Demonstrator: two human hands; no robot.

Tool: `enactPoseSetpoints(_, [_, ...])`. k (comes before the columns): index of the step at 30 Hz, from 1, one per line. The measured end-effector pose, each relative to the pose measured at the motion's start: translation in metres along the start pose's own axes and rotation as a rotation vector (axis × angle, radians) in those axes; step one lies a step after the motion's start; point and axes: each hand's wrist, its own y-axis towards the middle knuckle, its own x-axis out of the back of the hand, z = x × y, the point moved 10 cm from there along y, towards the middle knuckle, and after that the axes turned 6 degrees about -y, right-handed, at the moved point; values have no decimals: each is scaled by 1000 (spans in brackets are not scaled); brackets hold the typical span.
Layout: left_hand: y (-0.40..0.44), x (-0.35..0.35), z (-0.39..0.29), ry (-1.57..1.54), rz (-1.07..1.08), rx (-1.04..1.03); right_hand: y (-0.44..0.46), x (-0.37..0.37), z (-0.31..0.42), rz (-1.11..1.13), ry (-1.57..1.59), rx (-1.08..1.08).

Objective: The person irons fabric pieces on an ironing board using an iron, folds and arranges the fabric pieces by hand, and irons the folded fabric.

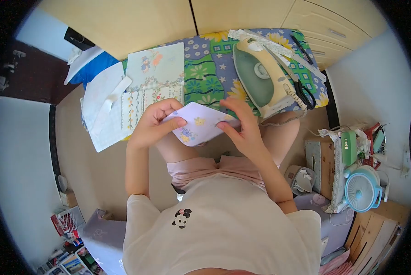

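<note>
Between my two hands is a folded piece of pale lilac cloth printed with yellow and blue flowers. My left hand pinches its left corner, thumb on top. At the right corner my right hand grips it between thumb and fingers, with the index finger raised. The cloth is held above my lap, just before the near edge of the patterned ironing surface. An iron with a cream body and green soleplate lies on its side beyond my right hand. Scissors with black handles lie beside it.
Flower-printed cloths and a white cloth with a strip on it lie at the left. A ruler and a black pen are at the far right. A small blue fan and a green clock stand right of me.
</note>
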Motion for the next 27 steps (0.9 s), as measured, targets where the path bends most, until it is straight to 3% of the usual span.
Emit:
enactPoseSetpoints(3, [-8,8,-2,36,-22,-59,-9,-32,-19,223,235,-179])
enactPoseSetpoints(5, [-9,28,3,19,-195,-9,-22,-50,-39,307,473,-500])
enactPoseSetpoints(15, [5,47,33,152,-213,201,-51,-68,-50,367,580,-607])
enactPoseSetpoints(17, [13,48,40,180,-196,224,-66,-74,-62,422,624,-791])
enactPoseSetpoints(21, [27,54,45,226,-201,288,-85,-79,-70,493,699,-860])
enactPoseSetpoints(23, [46,46,45,326,-63,186,-89,-76,-73,468,696,-892])
enactPoseSetpoints(27, [95,39,43,410,-26,-11,-90,-74,-82,399,693,-903])
